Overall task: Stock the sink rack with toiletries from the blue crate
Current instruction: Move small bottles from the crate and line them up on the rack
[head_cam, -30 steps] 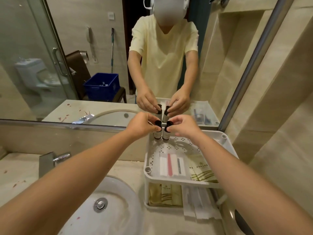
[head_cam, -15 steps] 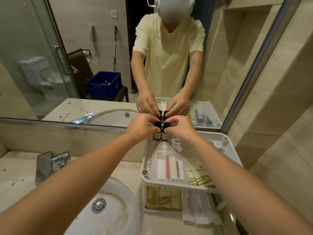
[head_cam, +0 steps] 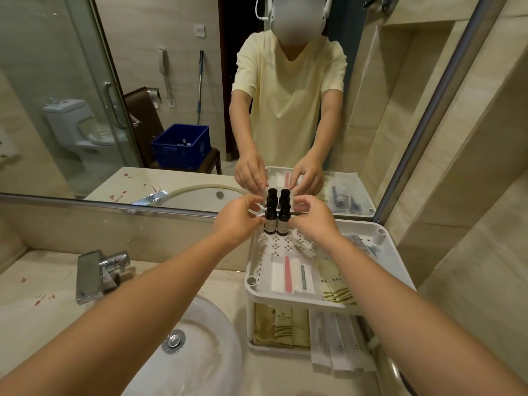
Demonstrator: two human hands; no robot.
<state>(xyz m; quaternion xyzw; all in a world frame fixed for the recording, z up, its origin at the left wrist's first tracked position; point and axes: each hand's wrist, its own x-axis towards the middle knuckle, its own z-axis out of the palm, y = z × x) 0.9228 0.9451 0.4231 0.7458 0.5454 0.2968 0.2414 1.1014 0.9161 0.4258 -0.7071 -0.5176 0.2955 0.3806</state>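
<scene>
Head view, two bottles (head_cam: 270, 223), fingers (head_cam: 256, 222) flanking

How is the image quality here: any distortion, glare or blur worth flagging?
Head view: strong wide-angle distortion, the forearms swell toward the bottom corners and the mirror's side frame leans; lighting dim and warm, no harsh glare; the two bottles are sharp; the blue crate appears only as a soft mirror reflection.

Two bottles (head_cam: 270, 221) (head_cam: 283, 223), two hands (head_cam: 237, 221) (head_cam: 314, 222), one two-tier rack (head_cam: 285, 300), one crate (head_cam: 183, 147), one sink (head_cam: 205, 358), one tap (head_cam: 100, 270); top-tier packets (head_cam: 291, 277) number perhaps five, overlapping too much to be sure.
</scene>
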